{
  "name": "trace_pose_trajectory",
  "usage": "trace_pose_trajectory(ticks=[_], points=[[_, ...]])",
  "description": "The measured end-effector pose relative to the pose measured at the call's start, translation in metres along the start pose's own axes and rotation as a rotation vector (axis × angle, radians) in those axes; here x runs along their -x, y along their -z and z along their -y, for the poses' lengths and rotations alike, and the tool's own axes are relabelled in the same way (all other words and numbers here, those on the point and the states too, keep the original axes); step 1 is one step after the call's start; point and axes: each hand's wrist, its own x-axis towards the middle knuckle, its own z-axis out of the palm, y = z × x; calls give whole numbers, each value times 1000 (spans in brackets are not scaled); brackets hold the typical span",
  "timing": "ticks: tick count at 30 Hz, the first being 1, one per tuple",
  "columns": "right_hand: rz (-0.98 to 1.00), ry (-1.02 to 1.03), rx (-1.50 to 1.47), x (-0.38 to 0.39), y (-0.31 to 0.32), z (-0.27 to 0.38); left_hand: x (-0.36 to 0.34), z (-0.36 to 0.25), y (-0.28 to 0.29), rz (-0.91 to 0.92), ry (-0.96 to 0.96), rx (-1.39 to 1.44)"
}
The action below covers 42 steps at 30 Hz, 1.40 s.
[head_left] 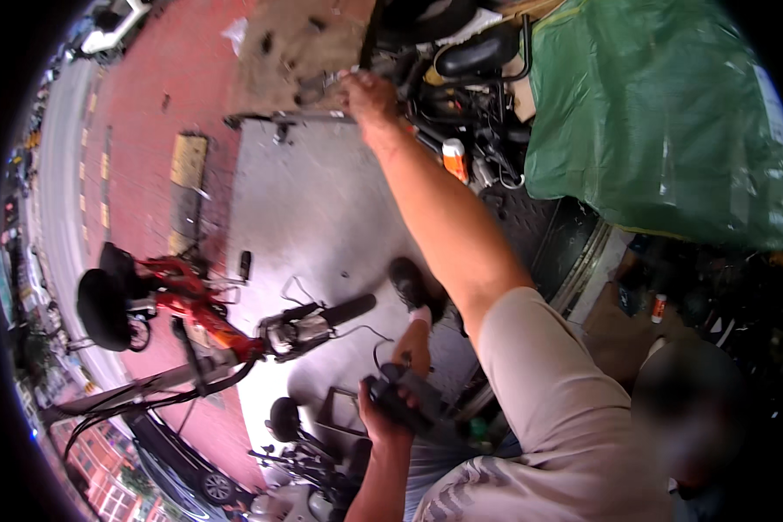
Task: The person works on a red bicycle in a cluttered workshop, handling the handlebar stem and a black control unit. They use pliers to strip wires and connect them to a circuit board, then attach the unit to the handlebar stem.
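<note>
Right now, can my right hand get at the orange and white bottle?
Probably yes: the bottle shows close beside your right arm, and nothing seems to cover it. Your right hand reaches past it, so it would likely need drawing back.

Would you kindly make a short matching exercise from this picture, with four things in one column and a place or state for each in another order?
Column one
1. Left hand
2. Right hand
3. Green plastic sheet
4. Red bike

Column two
A. At the left of the view, with a black seat
B. On an outstretched arm, at the edge of the brown board
C. At the upper right, creased
D. Near the lower middle, holding a black device

Right pairs: 1-D, 2-B, 3-C, 4-A
</note>
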Motion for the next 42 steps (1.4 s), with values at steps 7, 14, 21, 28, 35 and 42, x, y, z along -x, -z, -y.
trace_pose_trajectory(ticks=[7,14,21,28,35,42], points=[[-314,-103,786,45,347,-160,-145,26,-81,93,65,-154],[-205,-482,1627,69,340,-211,-152,31,-96,84,73,-452],[-230,-541,1417,71,391,-243,-163,24,-111,54,45,-612],[-132,-882,539,94,308,-84,-185,29,-94,77,-52,-592],[5,-1027,677,20,298,57,-151,25,-85,134,-58,-652],[-361,-533,14,-32,304,163,-107,14,-100,105,-85,-650]])
